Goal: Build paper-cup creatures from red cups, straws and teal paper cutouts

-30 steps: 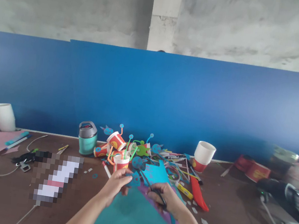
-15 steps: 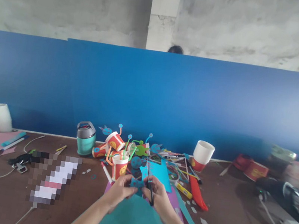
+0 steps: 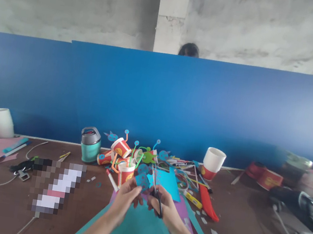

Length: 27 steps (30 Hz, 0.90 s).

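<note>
My left hand (image 3: 126,197) pinches a small piece of blue paper (image 3: 142,180) that has drawn marks on it. Close beside it, my right hand (image 3: 163,204) is wrapped round the black handles of a pair of scissors (image 3: 157,202), whose blades point up and away from me. The blades are apart from the blue piece. Under both hands lies a sheet of teal paper (image 3: 144,233). Just beyond them stand red and white paper cups (image 3: 126,174) with bent straws and blue paper cut-outs, and a bright blue sheet (image 3: 168,182) lies to the right.
A teal lidded container (image 3: 90,148) stands at the back left. Stacked paper cups (image 3: 212,163) are at the back right, near a yellow glue stick (image 3: 192,200) and a red strip (image 3: 208,202). Paper scraps (image 3: 214,233) dot the table. A blue partition (image 3: 159,101) closes off the back.
My left hand has lifted and turned the blue paper piece, so more of its face shows. My right hand with the scissors has shifted slightly right. The head behind the partition has risen.
</note>
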Motion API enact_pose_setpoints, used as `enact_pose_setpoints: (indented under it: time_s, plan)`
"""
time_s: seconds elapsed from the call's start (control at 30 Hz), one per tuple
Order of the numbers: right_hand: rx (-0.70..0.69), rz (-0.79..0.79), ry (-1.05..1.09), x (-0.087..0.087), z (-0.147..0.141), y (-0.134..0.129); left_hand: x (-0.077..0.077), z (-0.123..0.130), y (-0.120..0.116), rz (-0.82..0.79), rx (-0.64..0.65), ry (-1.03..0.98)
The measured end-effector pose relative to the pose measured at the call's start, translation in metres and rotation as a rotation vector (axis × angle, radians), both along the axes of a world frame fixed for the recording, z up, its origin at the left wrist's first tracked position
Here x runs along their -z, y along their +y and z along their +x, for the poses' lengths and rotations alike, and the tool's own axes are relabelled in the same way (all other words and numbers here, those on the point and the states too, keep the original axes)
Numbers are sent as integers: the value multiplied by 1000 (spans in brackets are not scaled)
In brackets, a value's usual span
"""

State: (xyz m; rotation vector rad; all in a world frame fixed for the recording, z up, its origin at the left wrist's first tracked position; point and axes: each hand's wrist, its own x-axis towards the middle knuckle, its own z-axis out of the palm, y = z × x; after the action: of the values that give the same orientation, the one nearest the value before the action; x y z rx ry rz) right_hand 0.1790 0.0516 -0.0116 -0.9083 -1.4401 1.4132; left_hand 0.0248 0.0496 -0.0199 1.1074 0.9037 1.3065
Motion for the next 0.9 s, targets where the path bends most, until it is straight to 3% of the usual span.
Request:
enact_pose_setpoints:
  time_s: [0.23, 0.63, 0.9]
  plan:
    - [-191, -52, -176, 4, 16, 5, -5, -11, 5, -65, -86, -81]
    - [-293, -112, -238, 2, 19, 3, -7, -14, 7, -66, -110, -37]
    - [-253, -114, -199, 6, 11, 2, -4, -10, 8, -52, -98, -33]
